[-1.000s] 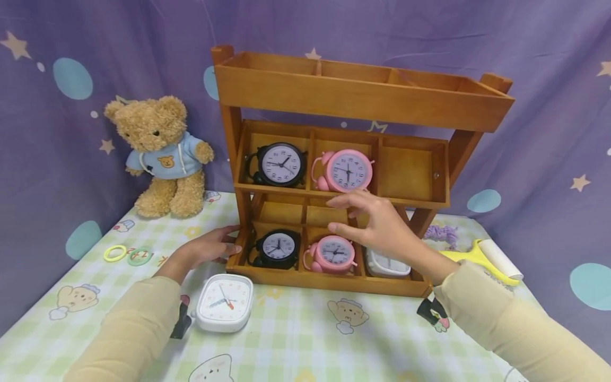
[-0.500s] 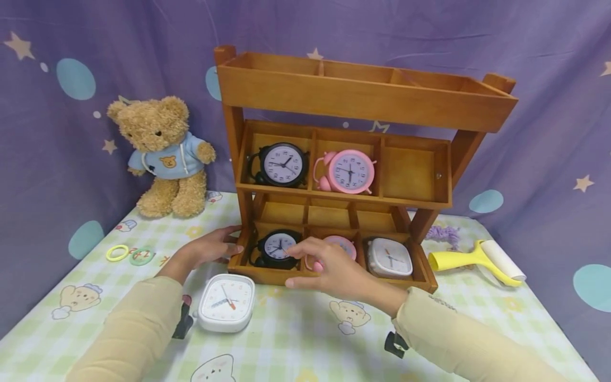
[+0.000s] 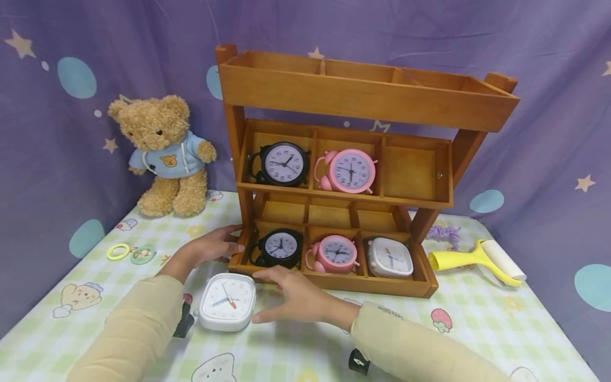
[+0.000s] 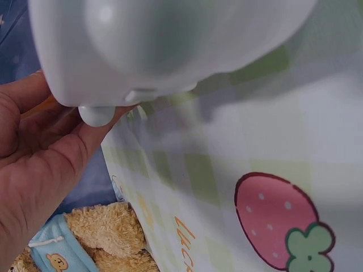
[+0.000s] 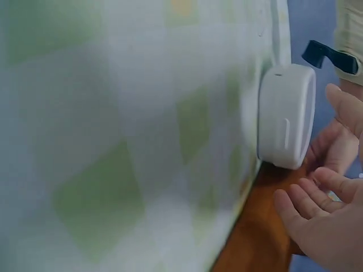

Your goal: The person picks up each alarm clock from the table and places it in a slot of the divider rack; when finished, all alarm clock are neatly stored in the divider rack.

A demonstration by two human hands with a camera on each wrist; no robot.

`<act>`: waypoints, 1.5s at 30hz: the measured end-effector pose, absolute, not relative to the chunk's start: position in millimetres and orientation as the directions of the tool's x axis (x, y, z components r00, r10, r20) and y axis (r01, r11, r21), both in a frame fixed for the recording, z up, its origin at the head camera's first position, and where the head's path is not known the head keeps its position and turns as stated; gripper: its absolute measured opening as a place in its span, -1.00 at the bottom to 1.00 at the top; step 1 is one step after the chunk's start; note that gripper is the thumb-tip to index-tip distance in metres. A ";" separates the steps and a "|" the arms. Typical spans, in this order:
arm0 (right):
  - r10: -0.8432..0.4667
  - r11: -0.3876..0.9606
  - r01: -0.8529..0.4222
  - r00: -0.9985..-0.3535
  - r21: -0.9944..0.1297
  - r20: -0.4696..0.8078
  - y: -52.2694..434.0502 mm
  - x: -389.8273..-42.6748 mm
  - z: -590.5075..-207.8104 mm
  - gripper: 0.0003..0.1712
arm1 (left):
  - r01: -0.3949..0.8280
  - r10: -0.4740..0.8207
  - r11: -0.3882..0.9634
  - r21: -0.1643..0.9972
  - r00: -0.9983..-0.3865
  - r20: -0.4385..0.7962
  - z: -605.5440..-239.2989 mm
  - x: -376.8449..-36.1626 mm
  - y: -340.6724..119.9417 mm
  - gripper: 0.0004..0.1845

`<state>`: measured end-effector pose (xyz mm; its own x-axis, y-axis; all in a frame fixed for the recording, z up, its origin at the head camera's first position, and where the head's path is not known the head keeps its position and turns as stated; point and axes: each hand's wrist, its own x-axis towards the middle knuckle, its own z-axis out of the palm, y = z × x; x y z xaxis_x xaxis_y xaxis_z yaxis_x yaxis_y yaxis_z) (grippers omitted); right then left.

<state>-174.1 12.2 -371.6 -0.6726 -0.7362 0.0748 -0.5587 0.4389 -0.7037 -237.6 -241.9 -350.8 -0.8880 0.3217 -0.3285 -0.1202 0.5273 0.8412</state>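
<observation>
The white square clock (image 3: 226,301) lay face-up on the checked tablecloth (image 3: 305,339), just in front of the wooden rack's (image 3: 334,281) lower left corner. It sat directly to the left of the right hand (image 3: 291,297), whose fingers were spread wide on either side of the clock's near edge and held nothing. The left hand (image 3: 210,248) rested relaxed against the rack's left post, behind the clock. A teddy bear (image 3: 164,154) sat at the purple starred backdrop
</observation>
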 end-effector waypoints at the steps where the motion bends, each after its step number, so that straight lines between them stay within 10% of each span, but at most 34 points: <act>1: -0.736 0.442 -0.560 -0.673 -0.700 0.074 8.9 -174.2 -374.1 -0.09 | -0.121 0.321 0.529 0.840 -0.888 -0.330 -350.8 -237.6 -241.7 -0.21; 14: -0.680 0.582 -0.544 -0.733 -0.605 0.005 -21.7 -161.8 -384.7 0.25 | -0.137 0.302 0.537 0.832 -0.890 -0.342 -350.9 -237.6 -239.1 -0.21; 26: -0.602 0.644 -0.522 -0.797 -0.559 0.051 -33.0 -153.7 -385.1 0.15 | -0.121 0.317 0.527 0.841 -0.891 -0.327 -349.8 -236.0 -241.4 -0.21; 45: -0.668 0.623 -0.529 -0.743 -0.576 -0.040 -22.4 -153.1 -383.0 0.36 | -0.102 0.332 0.520 0.848 -0.891 -0.311 -350.2 -236.8 -242.2 -0.21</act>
